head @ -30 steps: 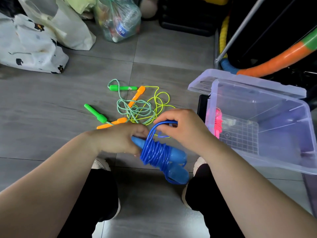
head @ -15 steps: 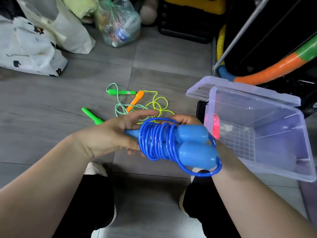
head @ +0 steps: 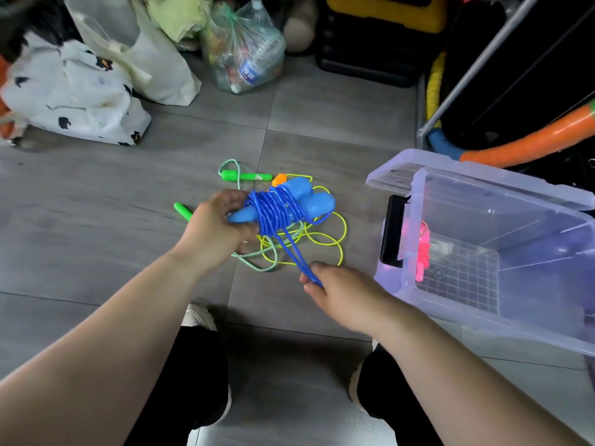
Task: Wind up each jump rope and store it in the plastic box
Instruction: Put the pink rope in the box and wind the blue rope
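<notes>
— What sits at the far left?
— A white spotted bag [head: 80, 101] slumps on the floor, with a cream tote [head: 145, 59] behind it and a clear sack of bottles [head: 248, 53] beside that.
— And nearer the person?
— The left hand [head: 219, 230] is clamped round the narrow ends of the blue jump rope [head: 280, 210], holding it above the floor with its cord coiled round both handles. Under it lie a green-handled rope [head: 246, 177] and a yellow rope [head: 322, 239], tangled together.
— Does the bundle block anything?
— It covers most of an orange handle [head: 278, 179], and the left hand hides part of one green handle.
— The right hand?
— The right hand [head: 341, 294] pinches the loose blue loop, which runs straight down from the coil, just left of the plastic box [head: 547, 329].
— What is in the box?
— A pink rope [head: 423, 249] lies by its left wall, blurred through the plastic, next to a black latch [head: 391, 233]. An orange hoop [head: 531, 140] and a metal pole [head: 476, 66] stand behind.
— Anything unclear?
— The box's right side runs out of frame. How the yellow and green cords cross cannot be told.
</notes>
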Tool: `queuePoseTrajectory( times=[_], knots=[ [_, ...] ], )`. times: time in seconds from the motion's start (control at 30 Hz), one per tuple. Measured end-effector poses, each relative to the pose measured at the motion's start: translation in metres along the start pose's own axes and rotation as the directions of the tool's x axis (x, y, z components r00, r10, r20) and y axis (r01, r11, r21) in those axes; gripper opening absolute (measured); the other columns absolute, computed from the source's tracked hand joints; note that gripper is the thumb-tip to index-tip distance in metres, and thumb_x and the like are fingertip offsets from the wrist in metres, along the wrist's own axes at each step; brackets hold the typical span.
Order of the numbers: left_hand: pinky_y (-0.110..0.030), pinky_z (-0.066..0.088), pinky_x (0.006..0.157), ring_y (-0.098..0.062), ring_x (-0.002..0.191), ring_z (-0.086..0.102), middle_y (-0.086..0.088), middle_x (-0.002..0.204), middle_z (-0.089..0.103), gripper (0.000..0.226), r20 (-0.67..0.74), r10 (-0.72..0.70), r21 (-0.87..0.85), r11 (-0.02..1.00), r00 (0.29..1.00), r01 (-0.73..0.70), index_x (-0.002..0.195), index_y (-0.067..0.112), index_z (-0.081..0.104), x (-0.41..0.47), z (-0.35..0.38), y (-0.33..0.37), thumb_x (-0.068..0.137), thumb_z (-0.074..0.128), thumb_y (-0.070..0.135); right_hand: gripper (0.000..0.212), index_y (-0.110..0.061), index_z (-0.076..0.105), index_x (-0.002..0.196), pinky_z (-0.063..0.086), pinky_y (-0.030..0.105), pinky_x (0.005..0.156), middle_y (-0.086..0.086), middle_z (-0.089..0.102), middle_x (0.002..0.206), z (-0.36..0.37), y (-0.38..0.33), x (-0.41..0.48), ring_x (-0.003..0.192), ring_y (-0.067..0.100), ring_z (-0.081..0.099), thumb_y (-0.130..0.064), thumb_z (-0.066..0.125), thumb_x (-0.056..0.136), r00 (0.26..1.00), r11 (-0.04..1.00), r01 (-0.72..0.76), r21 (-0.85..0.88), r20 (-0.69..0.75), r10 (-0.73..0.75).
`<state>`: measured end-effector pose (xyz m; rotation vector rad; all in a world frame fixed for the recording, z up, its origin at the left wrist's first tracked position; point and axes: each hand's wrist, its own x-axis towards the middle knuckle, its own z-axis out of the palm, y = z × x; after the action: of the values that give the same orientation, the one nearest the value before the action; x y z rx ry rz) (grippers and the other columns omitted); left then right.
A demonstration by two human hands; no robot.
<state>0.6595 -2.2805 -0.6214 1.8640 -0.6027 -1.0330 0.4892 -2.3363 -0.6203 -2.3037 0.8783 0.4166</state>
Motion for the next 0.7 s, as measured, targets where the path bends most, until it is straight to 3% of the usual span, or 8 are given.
queuePoseTrajectory(
  times=[0.07, 0.17, 0.27, 0.33, 0.4, 0.43, 0.57, 0.7],
  knots=[
    [-0.007, 0.042, 0.038, -0.004, 0.043, 0.057, -0.004, 0.096, 0.054, 0.045, -0.052, 0.031, 0.102, 0.994, 0.998, -0.026, 0.117, 0.008, 0.053, -0.001, 0.001, 0.000, 0.076, 0.058, -0.009, 0.029, -0.014, 0.046, 0.119, 0.043, 0.033, 0.083, 0.009, 0.060, 0.119, 0.003, -0.008, -0.005, 0.109, 0.031, 0.053, -0.028, 0.036, 0.095, 0.999, 0.997, 0.034, -0.075, 0.009, -0.033],
    [-0.015, 0.049, 0.055, -0.017, 0.066, 0.055, -0.002, 0.110, 0.052, 0.056, -0.039, 0.105, 0.210, 0.973, 0.994, -0.094, 0.128, 0.015, 0.045, -0.002, 0.003, -0.001, 0.077, 0.060, -0.004, 0.026, -0.014, 0.046, 0.114, 0.032, 0.031, 0.068, 0.010, 0.061, 0.113, -0.001, -0.013, -0.012, 0.103, 0.033, 0.054, -0.027, 0.034, 0.096, 0.990, 0.984, 0.111, -0.141, -0.068, -0.122],
    [-0.003, 0.040, 0.053, -0.011, 0.065, 0.051, 0.001, 0.106, 0.051, 0.061, 0.016, 0.159, 0.291, 0.944, 0.987, -0.157, 0.132, 0.020, 0.042, -0.002, 0.005, -0.004, 0.078, 0.058, -0.004, 0.014, -0.017, 0.046, 0.098, 0.024, 0.028, 0.060, 0.009, 0.062, 0.105, -0.006, -0.016, -0.016, 0.097, 0.031, 0.055, -0.026, 0.035, 0.095, 0.964, 0.961, 0.211, -0.177, -0.127, -0.235],
    [-0.001, 0.038, 0.053, -0.016, 0.074, 0.053, 0.001, 0.102, 0.054, 0.057, 0.033, 0.180, 0.327, 0.928, 0.983, -0.181, 0.129, 0.020, 0.048, 0.000, 0.006, -0.006, 0.078, 0.058, -0.004, 0.010, -0.020, 0.048, 0.079, 0.013, 0.027, 0.043, 0.004, 0.067, 0.077, -0.006, -0.017, -0.016, 0.072, 0.026, 0.062, -0.023, 0.048, 0.088, 0.910, 0.911, 0.289, -0.295, -0.209, -0.357],
    [-0.010, 0.037, 0.054, -0.016, 0.087, 0.050, 0.004, 0.101, 0.052, 0.055, 0.051, 0.188, 0.344, 0.919, 0.981, -0.194, 0.126, 0.019, 0.050, 0.002, 0.006, -0.009, 0.077, 0.060, -0.004, 0.020, -0.020, 0.041, 0.057, -0.002, 0.014, 0.046, -0.001, 0.056, 0.043, -0.008, -0.015, -0.015, 0.038, 0.022, 0.054, -0.025, 0.058, 0.065, 0.888, 0.915, 0.234, -0.329, -0.311, -0.339],
    [-0.014, 0.034, 0.057, -0.016, 0.090, 0.049, 0.004, 0.101, 0.051, 0.054, 0.059, 0.179, 0.362, 0.913, 0.982, -0.188, 0.125, 0.017, 0.051, 0.002, 0.006, -0.011, 0.076, 0.061, -0.003, 0.018, -0.019, 0.044, 0.052, -0.002, 0.013, 0.046, -0.002, 0.052, 0.038, -0.010, -0.012, -0.013, 0.032, 0.020, 0.050, -0.027, 0.059, 0.060, 0.861, 0.913, 0.217, -0.345, -0.373, -0.346],
    [-0.014, 0.035, 0.067, -0.017, 0.095, 0.053, 0.003, 0.102, 0.053, 0.050, 0.193, 0.106, 0.428, 0.885, 0.976, -0.181, 0.120, 0.013, 0.054, 0.003, 0.008, -0.017, 0.074, 0.063, -0.005, 0.026, -0.022, 0.067, 0.061, 0.035, 0.015, 0.040, -0.004, 0.061, 0.046, -0.023, -0.003, -0.014, 0.039, 0.021, 0.056, -0.033, 0.045, 0.070, 0.812, 0.925, 0.278, -0.260, -0.451, -0.371],
    [-0.008, 0.044, 0.056, -0.011, 0.069, 0.057, 0.008, 0.085, 0.065, 0.042, 0.504, -0.059, 0.341, 0.930, 0.862, -0.135, 0.089, 0.027, 0.058, -0.007, 0.012, -0.014, 0.056, 0.063, 0.002, 0.021, -0.019, 0.072, 0.077, 0.051, 0.026, 0.054, -0.001, 0.071, 0.068, -0.039, 0.002, -0.017, 0.059, 0.020, 0.063, -0.029, 0.054, 0.074, 0.835, 0.941, 0.336, -0.037, -0.450, -0.316]
  ],
)
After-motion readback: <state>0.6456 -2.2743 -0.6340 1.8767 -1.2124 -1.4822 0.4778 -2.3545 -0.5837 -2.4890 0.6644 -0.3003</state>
